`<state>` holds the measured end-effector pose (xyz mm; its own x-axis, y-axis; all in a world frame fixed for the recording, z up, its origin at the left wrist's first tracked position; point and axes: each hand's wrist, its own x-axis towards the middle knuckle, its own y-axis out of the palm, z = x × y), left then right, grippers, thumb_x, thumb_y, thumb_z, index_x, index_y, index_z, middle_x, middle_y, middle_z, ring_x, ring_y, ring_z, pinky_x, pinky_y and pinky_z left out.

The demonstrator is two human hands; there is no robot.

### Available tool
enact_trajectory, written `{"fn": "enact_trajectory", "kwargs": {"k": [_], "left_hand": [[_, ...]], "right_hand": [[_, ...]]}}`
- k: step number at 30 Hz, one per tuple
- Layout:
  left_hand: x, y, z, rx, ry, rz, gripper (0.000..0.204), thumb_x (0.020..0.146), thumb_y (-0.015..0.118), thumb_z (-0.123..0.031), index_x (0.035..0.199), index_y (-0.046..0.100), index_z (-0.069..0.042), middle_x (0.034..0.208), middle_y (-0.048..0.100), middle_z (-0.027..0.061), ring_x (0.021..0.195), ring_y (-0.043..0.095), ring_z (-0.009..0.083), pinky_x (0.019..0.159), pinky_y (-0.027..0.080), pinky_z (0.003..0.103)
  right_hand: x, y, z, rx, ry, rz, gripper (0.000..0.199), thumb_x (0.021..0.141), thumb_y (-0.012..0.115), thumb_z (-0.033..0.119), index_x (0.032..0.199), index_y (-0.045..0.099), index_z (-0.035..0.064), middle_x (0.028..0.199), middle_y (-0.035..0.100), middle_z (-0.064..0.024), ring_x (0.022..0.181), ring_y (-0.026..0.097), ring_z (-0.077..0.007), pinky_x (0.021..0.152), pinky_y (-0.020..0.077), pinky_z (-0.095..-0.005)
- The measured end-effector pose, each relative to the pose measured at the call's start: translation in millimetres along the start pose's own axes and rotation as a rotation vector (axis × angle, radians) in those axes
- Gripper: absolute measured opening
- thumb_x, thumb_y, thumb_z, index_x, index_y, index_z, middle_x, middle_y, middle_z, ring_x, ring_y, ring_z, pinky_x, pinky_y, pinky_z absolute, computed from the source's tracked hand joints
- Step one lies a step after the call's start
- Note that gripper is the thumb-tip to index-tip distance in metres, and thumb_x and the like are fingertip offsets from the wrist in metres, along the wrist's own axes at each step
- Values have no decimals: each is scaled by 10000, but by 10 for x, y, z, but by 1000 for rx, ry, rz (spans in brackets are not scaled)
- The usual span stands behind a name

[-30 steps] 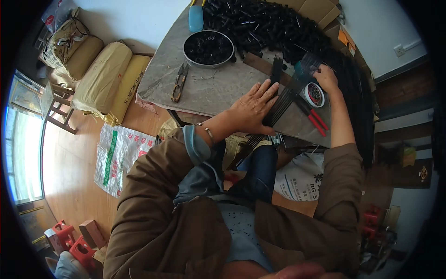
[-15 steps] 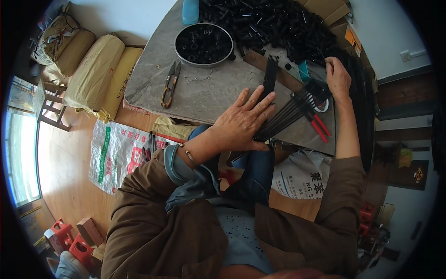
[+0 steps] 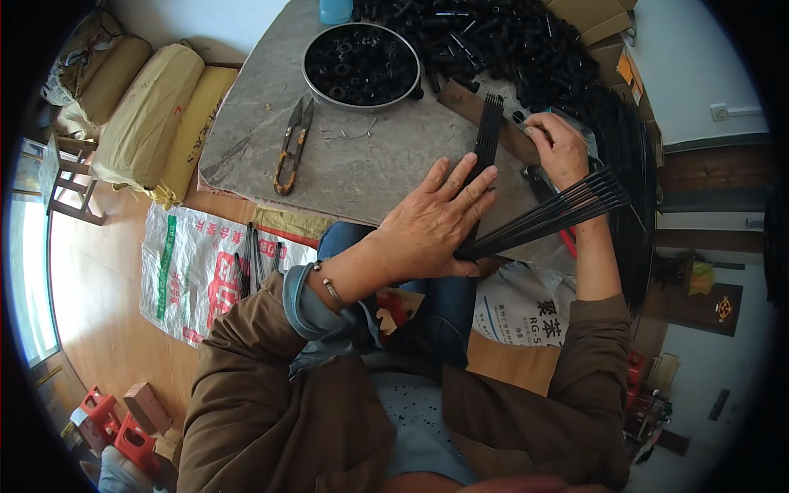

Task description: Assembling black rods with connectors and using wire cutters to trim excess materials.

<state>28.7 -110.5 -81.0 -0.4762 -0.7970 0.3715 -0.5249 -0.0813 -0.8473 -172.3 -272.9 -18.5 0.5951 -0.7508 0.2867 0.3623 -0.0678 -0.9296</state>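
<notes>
A bundle of thin black rods (image 3: 542, 215) is held under the palm and thumb of my left hand (image 3: 436, 205). One group points away from me, with my outstretched fingers lying along it; the other fans to the right across my right wrist. My right hand (image 3: 563, 148) has thumb and fingertips pinched together above a flat brown bar (image 3: 463, 105) on the table. What sits in the pinch is too small to make out. Pliers (image 3: 537, 182) with red handles lie partly hidden behind the rods. A teal-edged container (image 3: 585, 131) is partly covered by my right hand.
A round bowl (image 3: 306, 76) of black rings stands on the grey table (image 3: 246, 140), with snips (image 3: 289, 152) nearer me. Black tubular pieces (image 3: 509, 49) are heaped at the back. Long black strands (image 3: 629, 164) line the right edge. Sacks (image 3: 156, 115) stand at left.
My right hand has moved left and closer to my left hand, its fingertips now near the brown bar. The fanned rods now cross in front of my right wrist. The view has shifted slightly.
</notes>
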Motion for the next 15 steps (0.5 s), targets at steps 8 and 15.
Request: {"fn": "enact_trajectory", "kwargs": {"k": [8,15], "left_hand": [[-6,1,12,-7,-5,12,951,699,675,-649,1386,450,-30,1537,243,158,1436,168,361,1153,182,492],[6,-4,4,-14,-7,14,950,696,682,-643,1382,452,-29,1536,244,157,1437,165,359,1156,182,486]], "right_hand": [[-10,1,-30,45,15,17,107,849,605,40,949,628,9,866,634,-125,784,629,-297,685,485,-348],[-7,41,-83,51,-47,-26,117,847,608,18,960,629,-6,871,641,-120,756,628,-254,665,487,-321]]}}
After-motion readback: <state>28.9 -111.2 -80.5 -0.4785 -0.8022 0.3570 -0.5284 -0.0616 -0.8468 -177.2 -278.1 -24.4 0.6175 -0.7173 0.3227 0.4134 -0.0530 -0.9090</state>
